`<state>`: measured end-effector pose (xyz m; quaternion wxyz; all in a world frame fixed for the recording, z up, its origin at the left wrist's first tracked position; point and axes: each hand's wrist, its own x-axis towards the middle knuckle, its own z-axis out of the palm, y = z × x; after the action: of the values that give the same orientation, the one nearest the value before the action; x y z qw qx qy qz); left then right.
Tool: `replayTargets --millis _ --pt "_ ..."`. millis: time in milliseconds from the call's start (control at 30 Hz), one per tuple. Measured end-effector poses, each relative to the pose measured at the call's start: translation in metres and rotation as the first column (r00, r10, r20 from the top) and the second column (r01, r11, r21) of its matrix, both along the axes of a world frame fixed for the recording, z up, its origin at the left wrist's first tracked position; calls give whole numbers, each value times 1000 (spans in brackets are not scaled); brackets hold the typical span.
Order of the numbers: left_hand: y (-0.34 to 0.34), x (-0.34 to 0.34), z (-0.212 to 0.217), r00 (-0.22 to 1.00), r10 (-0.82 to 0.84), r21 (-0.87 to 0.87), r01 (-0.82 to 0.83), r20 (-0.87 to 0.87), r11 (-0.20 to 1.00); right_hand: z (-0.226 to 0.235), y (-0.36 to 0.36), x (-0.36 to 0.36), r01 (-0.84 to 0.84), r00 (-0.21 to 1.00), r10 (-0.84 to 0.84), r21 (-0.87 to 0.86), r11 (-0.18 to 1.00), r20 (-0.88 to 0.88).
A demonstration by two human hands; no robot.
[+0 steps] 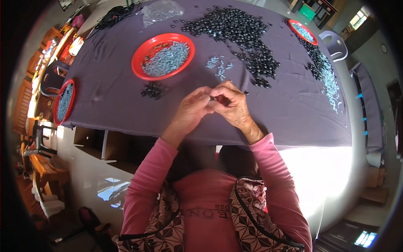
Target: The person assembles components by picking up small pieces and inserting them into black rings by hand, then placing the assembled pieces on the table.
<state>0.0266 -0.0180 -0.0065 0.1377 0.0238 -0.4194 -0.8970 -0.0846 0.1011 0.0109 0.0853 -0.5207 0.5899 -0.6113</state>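
Note:
My left hand (191,110) and my right hand (233,105) meet above the near part of the table, fingertips pinched together. Between them shows a bit of a small dark round piece (211,99); the fingers hide most of it. Just beyond my hands lies a loose scatter of small silvery-blue pieces (221,69). Farther off spreads a big heap of small black round pieces (235,27), its tail reaching toward my right hand. To the left of my left hand sits a small cluster of black pieces (153,90).
A red bowl (137,63) of silvery-blue pieces stands left of centre on the purple cloth (109,101). Other red bowls sit at the left edge (56,110) and far right (291,25). A clear plastic bag (161,11) lies at the back. Open cardboard boxes (121,147) are below the front edge.

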Motion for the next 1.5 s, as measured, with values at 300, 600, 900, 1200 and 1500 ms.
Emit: replayTargets --millis 300,600,900,1200,1500 --pt "-3 5 0 997 37 -15 -36 60 999 8 34 -22 225 968 -216 68 972 -128" --pt "20 -11 0 983 156 20 -159 100 987 10 63 -60 504 695 -247 214 837 -675" --pt "22 -14 1 981 157 -43 -153 112 987 -5 58 -62 485 727 -274 188 854 -629" --pt "22 -12 -1 980 177 -4 -177 92 984 40 18 -15 134 975 -89 221 966 -202" --pt "20 -13 1 982 161 68 -168 101 983 41 15 -9 132 971 -83 212 968 -225"
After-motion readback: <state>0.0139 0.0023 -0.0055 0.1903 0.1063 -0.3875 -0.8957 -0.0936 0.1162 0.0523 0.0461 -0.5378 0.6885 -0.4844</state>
